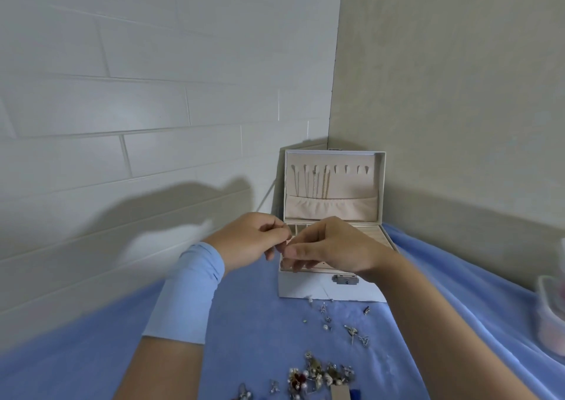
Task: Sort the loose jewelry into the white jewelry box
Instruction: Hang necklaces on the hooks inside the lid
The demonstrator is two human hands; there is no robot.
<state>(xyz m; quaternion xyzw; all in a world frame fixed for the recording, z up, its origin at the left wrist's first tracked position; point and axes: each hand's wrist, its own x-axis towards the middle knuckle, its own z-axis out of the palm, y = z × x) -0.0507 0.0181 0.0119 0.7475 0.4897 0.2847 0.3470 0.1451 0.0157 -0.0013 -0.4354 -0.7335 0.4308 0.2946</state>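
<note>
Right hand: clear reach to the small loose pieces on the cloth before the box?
Probably yes. The right hand hovers over the white jewelry box front; the loose pieces lie on bare blue cloth just nearer, nothing between. Its fingertips meet the left hand, so it may be busy.

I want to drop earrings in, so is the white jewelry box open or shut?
Open: the white jewelry box has its lid standing upright, showing chains hung inside.

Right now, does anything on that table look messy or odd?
Only the jewelry: small pieces lie scattered and tangled on the cloth in front of the open box, not in its compartments. The cloth is rumpled at the right. Nothing looks broken.
</note>
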